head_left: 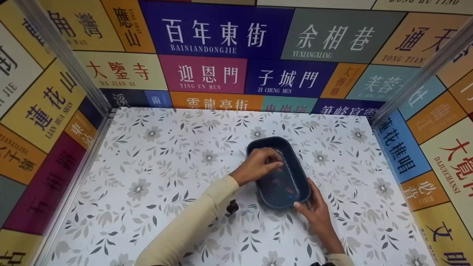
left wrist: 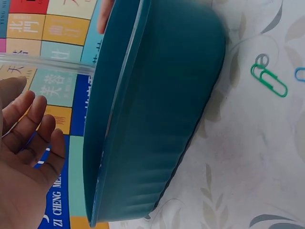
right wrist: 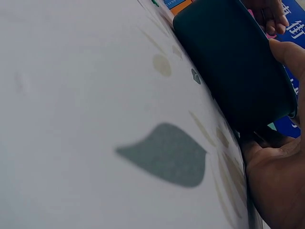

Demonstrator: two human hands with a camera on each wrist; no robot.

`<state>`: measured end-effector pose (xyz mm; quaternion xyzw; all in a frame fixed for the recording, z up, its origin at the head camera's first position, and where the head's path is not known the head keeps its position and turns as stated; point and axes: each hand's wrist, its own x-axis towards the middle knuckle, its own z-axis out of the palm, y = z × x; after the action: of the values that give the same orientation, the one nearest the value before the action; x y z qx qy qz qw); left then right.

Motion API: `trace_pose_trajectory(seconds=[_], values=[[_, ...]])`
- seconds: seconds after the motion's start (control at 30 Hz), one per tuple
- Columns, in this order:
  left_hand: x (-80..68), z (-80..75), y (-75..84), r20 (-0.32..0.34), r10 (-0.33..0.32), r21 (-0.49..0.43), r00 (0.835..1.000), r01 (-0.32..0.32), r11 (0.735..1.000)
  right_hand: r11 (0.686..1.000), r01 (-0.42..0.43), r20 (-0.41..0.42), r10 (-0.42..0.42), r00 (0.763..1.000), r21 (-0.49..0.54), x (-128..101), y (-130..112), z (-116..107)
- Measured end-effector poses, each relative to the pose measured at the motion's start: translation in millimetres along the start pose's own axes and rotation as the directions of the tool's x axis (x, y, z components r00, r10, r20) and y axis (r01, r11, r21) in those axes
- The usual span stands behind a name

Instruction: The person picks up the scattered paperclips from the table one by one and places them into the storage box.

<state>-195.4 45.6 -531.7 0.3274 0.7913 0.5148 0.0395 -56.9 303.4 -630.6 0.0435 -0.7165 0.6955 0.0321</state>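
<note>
A dark blue-green plastic tub sits on the patterned tabletop, with several paper clips on its floor. My right hand grips the tub's near right corner, thumb at the rim and fingers along the outer wall. Over the tub's left side reaches my left hand; its fingers are loosely bent, and no held thing shows between them in the left wrist view. On the table just outside the tub lie a green paper clip and a blue paper clip.
A white tabletop with grey leaves and flowers spreads around the tub. Panels with coloured signs stand at the back and both sides, with metal corner posts. A small black piece shows beside the left sleeve.
</note>
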Motion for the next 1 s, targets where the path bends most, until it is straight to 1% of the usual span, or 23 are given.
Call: trace_pose_trajectory(seconds=[0.17, 0.3, 0.43, 0.53, 0.67, 0.77, 1.0], values=[[-9.1, -1.7, 1.9, -0.041, 0.0, -0.02, 0.999, -0.001, 1.0, 1.0, -0.005, -0.02, 0.005, 1.0, -0.01, 0.1, -1.4, 1.5], [-17.4, -2.3, 2.7, -0.054, 0.008, -0.018, 0.999, -0.009, 1.0, 1.0, -0.006, -0.023, 0.006, 1.0, -0.008, 0.3, -1.6, 1.9], [-27.0, -1.7, 1.7, -0.05, 0.018, -0.009, 0.999, -0.019, 1.0, 1.0, 0.01, -0.015, -0.01, 1.0, -0.009, 0.8, -0.3, 1.3], [-35.3, -1.9, 1.6, -0.043, 0.017, -0.021, 0.999, -0.018, 1.0, 1.0, 0.019, -0.012, -0.019, 1.0, -0.007, 1.2, 0.3, 1.3], [-44.7, -1.3, 1.6, -0.043, 0.016, -0.016, 0.999, -0.017, 1.0, 1.0, 0.015, -0.015, -0.015, 1.0, -0.011, 1.4, -0.7, 1.9], [-49.5, -0.2, 1.6, -0.048, 0.025, 0.001, 0.999, -0.025, 1.0, 1.0, 0.009, -0.021, -0.009, 1.0, -0.012, 1.2, -1.9, 2.0], [-59.8, 3.6, 0.7, -0.04, 0.042, -0.01, 0.998, -0.043, 0.999, 1.0, -0.001, -0.002, 0.001, 1.0, 0.013, -0.4, -1.8, 1.3]])
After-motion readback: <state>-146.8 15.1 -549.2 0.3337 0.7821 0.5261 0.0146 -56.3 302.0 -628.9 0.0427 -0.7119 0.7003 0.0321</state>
